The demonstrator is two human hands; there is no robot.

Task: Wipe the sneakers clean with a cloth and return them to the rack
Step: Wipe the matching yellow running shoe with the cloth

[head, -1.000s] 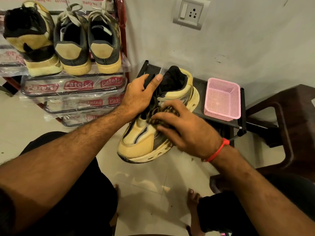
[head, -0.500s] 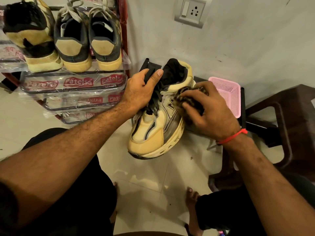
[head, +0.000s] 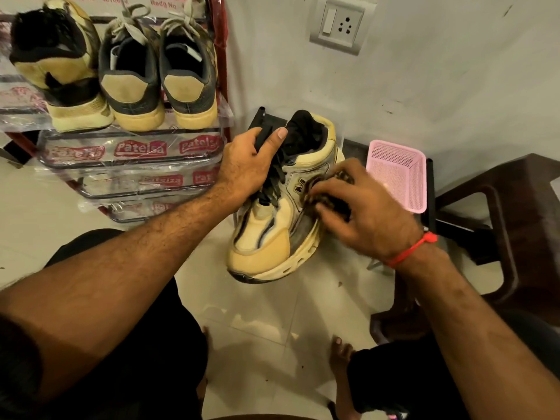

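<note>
Hands wiping one yellow sneaker (head: 272, 237) beside a shoe rack (head: 133, 153).

Three sneakers sit heels-out on the rack's top shelf at left: one yellow and black (head: 57, 68), then a grey pair (head: 157, 77). A fourth, the yellow sneaker, is held in the air above the tiled floor. The left hand (head: 245, 165) grasps its black tongue and laces. The right hand (head: 363, 213), a red thread (head: 412, 248) at its wrist, curls its fingers on a dark patterned cloth (head: 333, 189) pressed to the shoe's side. Behind sit a pink basket (head: 397, 177) and, at far right, a brown chair (head: 500, 225).
</note>
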